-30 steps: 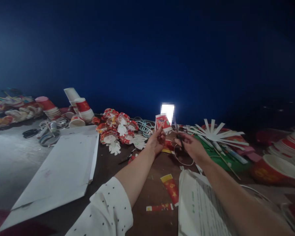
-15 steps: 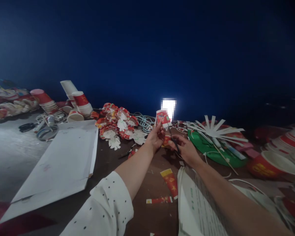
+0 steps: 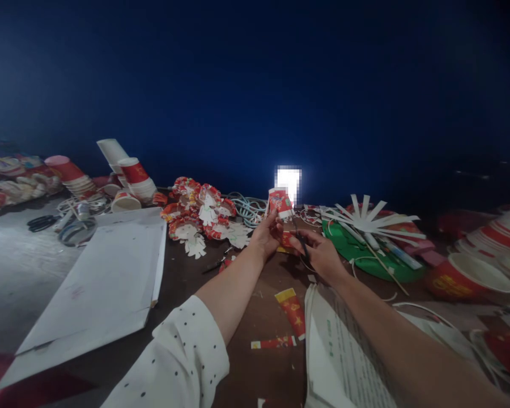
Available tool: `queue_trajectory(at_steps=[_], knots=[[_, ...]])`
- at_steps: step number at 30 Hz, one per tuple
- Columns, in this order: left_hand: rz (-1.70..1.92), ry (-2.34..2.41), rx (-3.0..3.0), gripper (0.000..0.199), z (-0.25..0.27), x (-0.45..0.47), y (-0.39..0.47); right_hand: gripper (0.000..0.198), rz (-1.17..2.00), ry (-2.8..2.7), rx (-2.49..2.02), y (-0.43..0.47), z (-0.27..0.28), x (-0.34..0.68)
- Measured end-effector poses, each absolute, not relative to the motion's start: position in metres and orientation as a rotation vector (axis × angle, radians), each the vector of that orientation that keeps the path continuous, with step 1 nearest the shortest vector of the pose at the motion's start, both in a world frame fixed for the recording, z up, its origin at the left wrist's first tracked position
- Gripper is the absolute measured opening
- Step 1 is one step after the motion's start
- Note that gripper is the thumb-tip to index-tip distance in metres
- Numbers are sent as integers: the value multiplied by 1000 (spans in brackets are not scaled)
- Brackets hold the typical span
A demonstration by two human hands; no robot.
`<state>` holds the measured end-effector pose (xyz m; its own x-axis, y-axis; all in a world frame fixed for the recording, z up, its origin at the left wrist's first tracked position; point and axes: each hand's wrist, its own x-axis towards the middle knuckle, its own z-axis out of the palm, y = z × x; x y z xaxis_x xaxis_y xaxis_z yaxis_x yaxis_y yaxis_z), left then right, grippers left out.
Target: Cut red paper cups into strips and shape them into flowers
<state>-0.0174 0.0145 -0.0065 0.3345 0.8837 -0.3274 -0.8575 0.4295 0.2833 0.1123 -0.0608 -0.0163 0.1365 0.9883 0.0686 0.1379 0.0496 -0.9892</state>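
Note:
My left hand (image 3: 265, 237) is closed around the lower left edge of a red and white printed paper piece (image 3: 281, 202), held up above the table. In my right hand (image 3: 317, 249) is a pair of dark-handled scissors (image 3: 302, 247), fingers wrapped round the grips. The blades point up at the lower right edge of the paper piece; whether they are parted I cannot tell. Under the hands, partly hidden, lies another red and yellow paper scrap (image 3: 285, 242). Closer to me on the brown table rest a red star-printed strip (image 3: 292, 314) and a narrow red strip (image 3: 276, 343).
Printed pages (image 3: 344, 351) lie by my right forearm. A green disc (image 3: 361, 255) carries a fringed white paper piece (image 3: 372, 224). Red paper bowls (image 3: 467, 277) stand at right. Paper cut-out figures (image 3: 199, 209), a white board (image 3: 97, 272) and stacked cups (image 3: 136, 178) are at left.
The whole view has shifted slightly, with things appearing a little further left. Both hands keep their holds on the paper piece and the scissors.

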Motion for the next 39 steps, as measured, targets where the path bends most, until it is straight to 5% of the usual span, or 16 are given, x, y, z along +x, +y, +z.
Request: queue_trajectory(at_steps=[10,39], knots=[[1150,468,61,8,-4,-16,12,67,981,-1220,-1355,-66,-6,108],[1137,466,247,10,-13,-8,8,51,852,-1263,-1325,-66,-11,109]])
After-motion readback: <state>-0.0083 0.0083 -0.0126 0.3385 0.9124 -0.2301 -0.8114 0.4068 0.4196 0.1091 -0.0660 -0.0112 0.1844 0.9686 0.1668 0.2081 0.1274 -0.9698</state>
